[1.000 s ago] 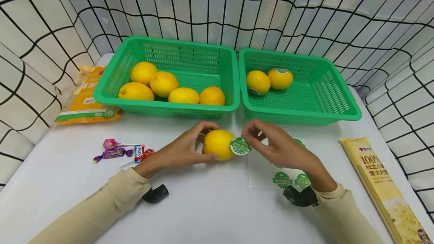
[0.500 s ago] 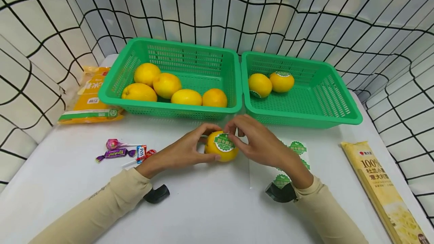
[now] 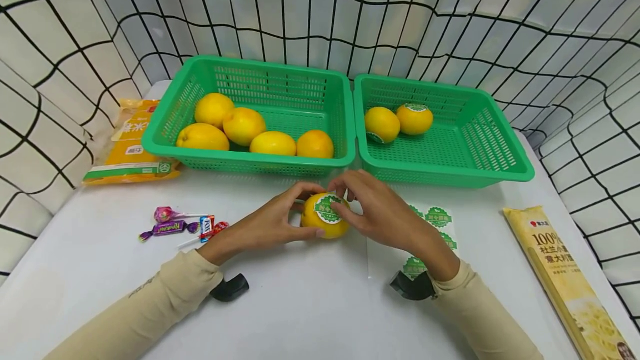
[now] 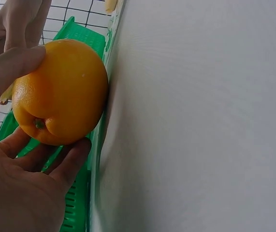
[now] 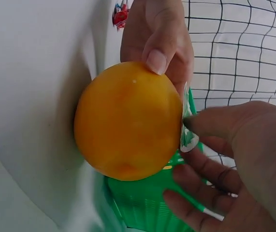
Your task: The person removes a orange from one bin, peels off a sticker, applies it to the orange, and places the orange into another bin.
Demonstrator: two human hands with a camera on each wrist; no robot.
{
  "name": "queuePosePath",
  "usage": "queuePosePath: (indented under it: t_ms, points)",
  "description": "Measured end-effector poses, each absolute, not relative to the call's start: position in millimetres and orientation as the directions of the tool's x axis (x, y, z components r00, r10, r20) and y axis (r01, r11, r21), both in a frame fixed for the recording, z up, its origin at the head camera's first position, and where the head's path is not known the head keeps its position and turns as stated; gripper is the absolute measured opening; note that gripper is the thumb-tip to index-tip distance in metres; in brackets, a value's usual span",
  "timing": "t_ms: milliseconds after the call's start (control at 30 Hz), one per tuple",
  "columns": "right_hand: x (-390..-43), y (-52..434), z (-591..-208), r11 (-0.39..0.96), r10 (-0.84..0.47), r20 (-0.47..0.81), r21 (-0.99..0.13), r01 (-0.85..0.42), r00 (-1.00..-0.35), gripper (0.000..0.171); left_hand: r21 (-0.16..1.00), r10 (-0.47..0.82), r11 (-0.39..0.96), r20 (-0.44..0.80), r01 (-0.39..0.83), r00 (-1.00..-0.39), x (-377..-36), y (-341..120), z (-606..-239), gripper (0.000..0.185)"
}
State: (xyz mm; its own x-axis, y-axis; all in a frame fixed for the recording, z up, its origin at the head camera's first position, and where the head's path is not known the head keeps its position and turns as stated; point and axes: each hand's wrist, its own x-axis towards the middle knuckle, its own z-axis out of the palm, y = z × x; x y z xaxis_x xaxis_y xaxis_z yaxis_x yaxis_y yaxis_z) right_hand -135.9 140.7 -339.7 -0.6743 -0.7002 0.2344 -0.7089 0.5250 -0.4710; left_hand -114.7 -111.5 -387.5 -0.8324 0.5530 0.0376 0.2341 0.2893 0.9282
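An orange (image 3: 316, 229) stands on the white table, gripped from its left side by my left hand (image 3: 277, 220). In the left wrist view, the thumb and fingers curve round the orange (image 4: 72, 92), stem end showing. A round green-and-white sticker (image 3: 327, 208) lies against its upper face. My right hand (image 3: 385, 213) holds the sticker's right edge between thumb and fingers. From the right wrist, the sticker (image 5: 190, 141) is seen edge-on, its lower edge standing slightly off the peel. Partly under the right forearm lies a sheet of green stickers (image 3: 382, 263).
Behind the hands stand a left green basket (image 3: 250, 164) with several oranges and a right green basket (image 3: 445, 178) with two stickered ones. Candies (image 3: 169, 228) lie left, near a yellow bag (image 3: 131, 140). A pasta packet (image 3: 565, 271) lies right. Black netting surrounds the table.
My right hand has moved left, bringing the sticker from beside the orange onto its upper face. The left hand keeps its grip on the orange. Little differs over the last half second.
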Motion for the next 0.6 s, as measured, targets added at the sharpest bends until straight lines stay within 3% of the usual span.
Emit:
queuePosePath:
  t_ms: [100,233,333,600]
  points:
    - [-133,141,-340,0.543,-0.685,0.303,-0.394,-0.741,-0.663,0.033,0.926,0.554,0.294,0.036,0.236,-0.832,-115,-112,-388,0.07]
    - [-130,137,-342,0.507,-0.701,0.43,-0.261,-0.821,-0.569,0.027,0.927,0.548,0.307,0.015,0.217,-0.836,-115,-113,-390,0.071]
    - [-128,132,-345,0.493,-0.722,0.453,-0.194,-0.848,-0.523,0.021,0.929,0.543,0.312,-0.001,0.201,-0.84,-116,-114,-390,0.071]
    - [-129,134,-346,0.513,-0.724,0.44,-0.173,-0.841,-0.532,0.026,0.936,0.549,0.286,0.017,0.207,-0.836,-116,-114,-390,0.07]
